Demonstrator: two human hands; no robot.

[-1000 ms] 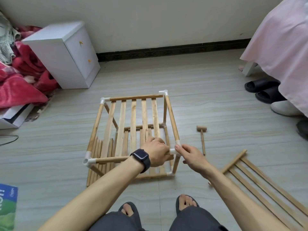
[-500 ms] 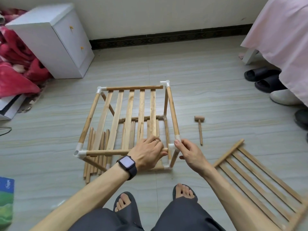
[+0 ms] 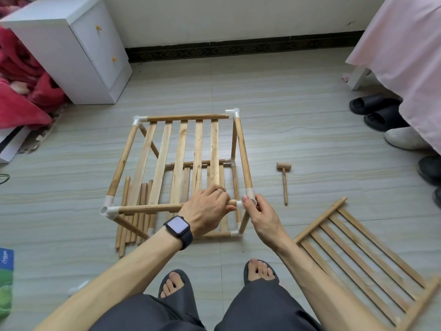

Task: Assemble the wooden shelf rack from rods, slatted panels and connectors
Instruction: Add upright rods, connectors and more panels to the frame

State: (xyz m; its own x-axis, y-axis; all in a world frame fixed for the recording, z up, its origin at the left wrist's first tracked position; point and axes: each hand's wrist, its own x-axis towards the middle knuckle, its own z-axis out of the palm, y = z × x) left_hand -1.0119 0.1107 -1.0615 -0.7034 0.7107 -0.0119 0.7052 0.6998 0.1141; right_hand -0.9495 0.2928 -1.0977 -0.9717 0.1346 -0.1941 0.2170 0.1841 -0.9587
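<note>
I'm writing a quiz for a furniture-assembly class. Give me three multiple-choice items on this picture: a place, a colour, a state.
1. Where is the mallet? A) on the floor right of the rack B) on a chair C) in a drawer
2. What colour are the corner connectors? A) black B) white C) red
3. What is the left hand doing? A) flat on the floor B) holding the mallet C) gripping the front rod
Answers: 1 A, it lies beside the rack; 2 B, each one is white; 3 C, it is curled round the rod.
</note>
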